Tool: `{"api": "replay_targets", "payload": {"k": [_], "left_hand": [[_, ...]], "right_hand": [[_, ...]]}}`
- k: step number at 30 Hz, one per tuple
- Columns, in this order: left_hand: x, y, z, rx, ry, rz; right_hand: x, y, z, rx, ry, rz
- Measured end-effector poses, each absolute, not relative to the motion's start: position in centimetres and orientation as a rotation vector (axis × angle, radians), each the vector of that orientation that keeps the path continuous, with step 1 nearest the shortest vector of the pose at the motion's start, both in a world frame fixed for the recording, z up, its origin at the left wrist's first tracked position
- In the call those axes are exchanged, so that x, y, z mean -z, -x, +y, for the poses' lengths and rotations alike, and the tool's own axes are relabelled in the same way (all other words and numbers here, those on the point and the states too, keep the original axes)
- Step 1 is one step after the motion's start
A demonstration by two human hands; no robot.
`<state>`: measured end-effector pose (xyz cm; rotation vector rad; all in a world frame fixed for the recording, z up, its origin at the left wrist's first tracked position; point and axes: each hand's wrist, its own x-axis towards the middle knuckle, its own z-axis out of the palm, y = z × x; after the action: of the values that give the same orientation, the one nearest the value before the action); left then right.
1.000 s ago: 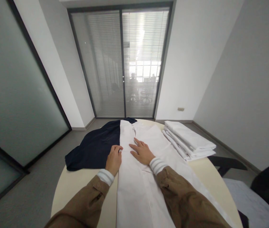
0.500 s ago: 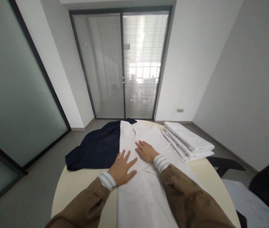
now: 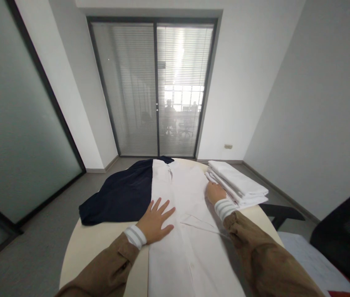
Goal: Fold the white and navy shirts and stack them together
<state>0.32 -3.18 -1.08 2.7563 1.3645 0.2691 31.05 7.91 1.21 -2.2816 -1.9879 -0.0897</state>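
A white button-front shirt (image 3: 184, 247) lies lengthwise over the round table, with creases across its middle. My left hand (image 3: 155, 222) rests flat on the shirt's left side, fingers spread. At the shirt's right edge, my right hand (image 3: 216, 193) is closed with its fingers curled under and mostly hidden; the shirt's edge appears to be gripped in them. Navy cloth (image 3: 119, 194) lies against the shirt's upper left side. Close beyond my right hand sits a stack of folded white cloth (image 3: 238, 181).
The pale round table (image 3: 79, 255) holds all the cloth. A black office chair (image 3: 345, 235) with papers on its seat stands at the right. Behind the table are a glass door with blinds (image 3: 178, 136) and white walls. A frosted panel (image 3: 23, 115) is at the left.
My right hand has slid right from the shirt's middle to its right edge, going from spread fingers to closed. My left hand stays flat on the shirt. The view has shifted slightly.
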Motion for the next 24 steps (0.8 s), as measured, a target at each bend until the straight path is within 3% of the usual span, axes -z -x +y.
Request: {"api": "replay_targets", "payload": {"k": [24], "left_hand": [[0.9,0.3,-3.0,-0.240,-2.730,1.357]], "right_hand": [[-4.1,-29.3,11.2,-0.074,2.182,-1.969]]}}
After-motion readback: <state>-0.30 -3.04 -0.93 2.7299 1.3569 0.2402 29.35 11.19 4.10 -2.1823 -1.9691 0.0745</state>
